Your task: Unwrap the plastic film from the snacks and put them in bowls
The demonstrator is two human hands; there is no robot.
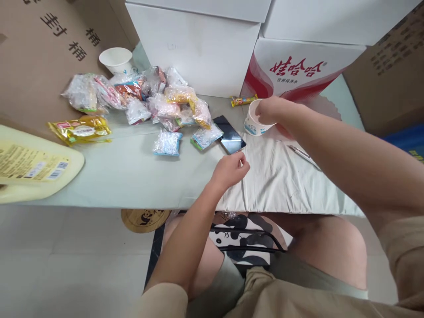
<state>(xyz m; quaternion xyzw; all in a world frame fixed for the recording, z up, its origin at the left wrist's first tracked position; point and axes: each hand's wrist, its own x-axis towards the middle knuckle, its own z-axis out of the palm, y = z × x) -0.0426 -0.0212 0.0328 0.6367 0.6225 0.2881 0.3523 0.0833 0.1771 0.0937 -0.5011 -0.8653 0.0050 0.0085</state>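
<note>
My right hand reaches over a white paper cup with blue print, its curled fingers down inside the rim. The cup hides the fingertips and whatever they may hold. My left hand is closed in a loose fist at the near part of the table, and nothing shows in it. Just beyond it lies a dark phone, face up. A small yellow wrapped snack stick lies behind the cup. To the right, partly under my right forearm, is a slim pen-like object.
Clear-wrapped snack packets are heaped at the back left, near a second paper cup and a yellow packet. A large cream bottle lies at the left edge. White boxes wall off the back; brown cartons flank them.
</note>
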